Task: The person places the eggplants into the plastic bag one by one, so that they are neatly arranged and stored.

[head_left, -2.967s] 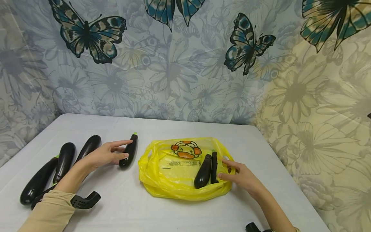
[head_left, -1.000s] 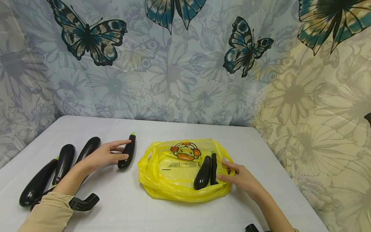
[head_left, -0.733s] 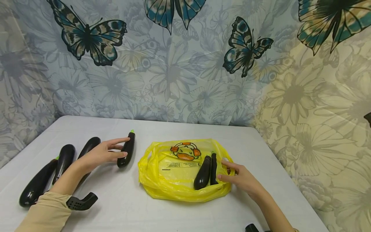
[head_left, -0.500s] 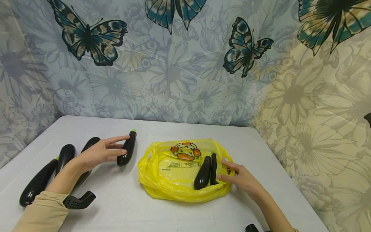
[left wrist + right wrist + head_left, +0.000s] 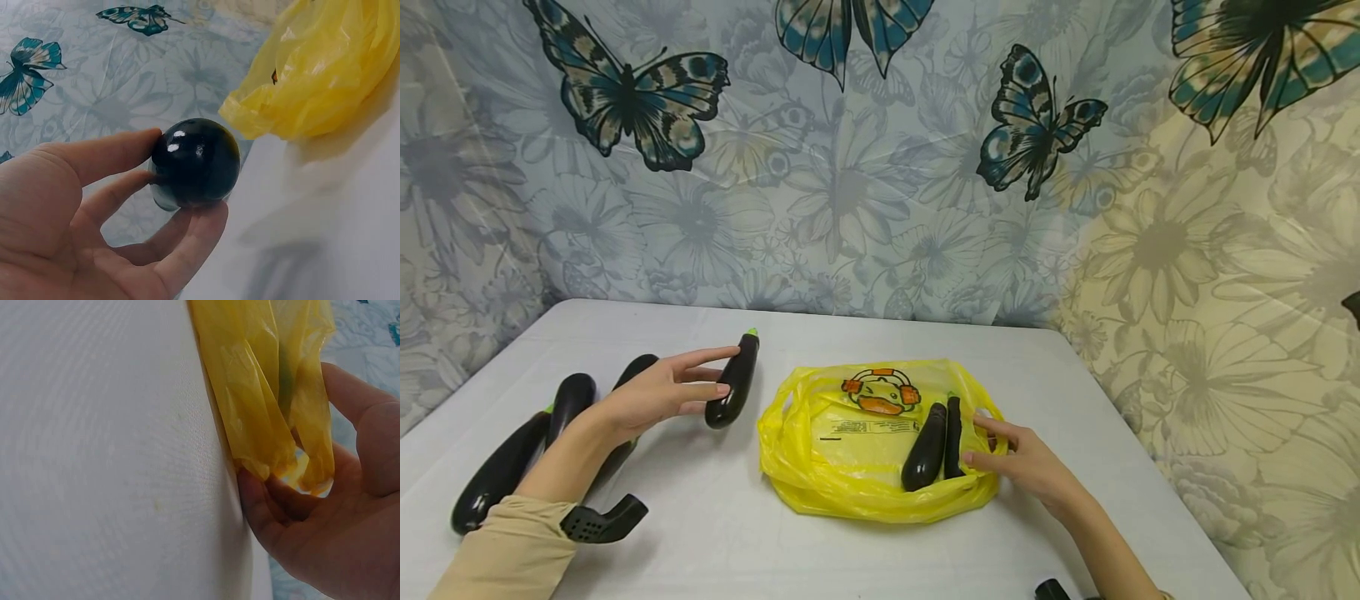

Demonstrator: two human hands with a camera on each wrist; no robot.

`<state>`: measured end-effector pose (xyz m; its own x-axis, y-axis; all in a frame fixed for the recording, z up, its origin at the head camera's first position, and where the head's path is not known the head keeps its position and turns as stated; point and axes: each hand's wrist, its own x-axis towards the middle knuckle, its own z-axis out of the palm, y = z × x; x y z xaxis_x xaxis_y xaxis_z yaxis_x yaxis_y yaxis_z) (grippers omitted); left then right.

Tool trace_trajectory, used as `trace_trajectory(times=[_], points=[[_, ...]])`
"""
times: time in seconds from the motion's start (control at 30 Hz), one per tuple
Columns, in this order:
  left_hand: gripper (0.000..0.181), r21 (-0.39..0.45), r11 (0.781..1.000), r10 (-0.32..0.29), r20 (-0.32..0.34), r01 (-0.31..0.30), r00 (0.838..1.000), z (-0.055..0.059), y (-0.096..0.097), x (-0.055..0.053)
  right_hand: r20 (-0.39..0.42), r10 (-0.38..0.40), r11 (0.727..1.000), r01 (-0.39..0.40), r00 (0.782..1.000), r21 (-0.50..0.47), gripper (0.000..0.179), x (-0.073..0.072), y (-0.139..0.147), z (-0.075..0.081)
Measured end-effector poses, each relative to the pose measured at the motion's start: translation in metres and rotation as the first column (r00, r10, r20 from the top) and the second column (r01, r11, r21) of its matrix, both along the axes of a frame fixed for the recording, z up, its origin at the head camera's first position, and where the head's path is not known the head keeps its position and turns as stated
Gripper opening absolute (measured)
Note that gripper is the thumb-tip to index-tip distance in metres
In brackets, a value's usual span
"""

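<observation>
My left hand (image 5: pixel 651 400) holds a dark, glossy eggplant (image 5: pixel 733 383) with a green stem tip, pinched between thumb and fingers. Its round end (image 5: pixel 197 162) faces the camera in the left wrist view, where it looks raised off the table. To its right lies a yellow plastic bag (image 5: pixel 850 493) with its mouth spread. Inside the bag's right side are two more eggplants, a plumper one (image 5: pixel 925 450) and a slim-looking one (image 5: pixel 953 437). My right hand (image 5: pixel 1033 462) grips the bag's right edge, thumb and fingers on either side of the plastic (image 5: pixel 250 400).
Further eggplants lie at the table's left: one at the outer side (image 5: pixel 501 475), one beside it (image 5: pixel 571 406), and one (image 5: pixel 638 367) partly hidden behind my left hand and forearm. The white table (image 5: pixel 850 560) ends at a butterfly-patterned cloth wall (image 5: pixel 850 208).
My left hand has lifted the eggplant slightly, up and toward the table's back, and in the last half second a little to the right. The right hand and bag have stayed put.
</observation>
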<state>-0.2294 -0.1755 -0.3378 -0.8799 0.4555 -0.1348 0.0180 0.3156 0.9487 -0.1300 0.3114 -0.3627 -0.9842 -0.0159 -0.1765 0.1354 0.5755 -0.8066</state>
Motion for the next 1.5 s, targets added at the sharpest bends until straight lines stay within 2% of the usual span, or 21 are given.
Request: trace_trajectory(times=[0.57,0.93,1.5], points=[[0.072,0.008,0.998,-0.056,-0.008,0.056,0.998,0.014,0.019,0.012,-0.004,0.003,1.000,-0.003,1.000,-0.004,0.078,0.000,0.000,0.000],[0.068,0.030,0.993,-0.113,-0.052,0.115,0.992,0.026,0.031,0.026,0.008,0.014,1.000,-0.014,1.000,-0.015,0.081,0.000,0.002,-0.002],[0.065,0.066,0.986,-0.154,-0.034,0.156,0.987,0.029,0.046,0.037,0.014,0.006,1.000,-0.006,1.000,-0.010,0.081,-0.001,0.002,-0.001]])
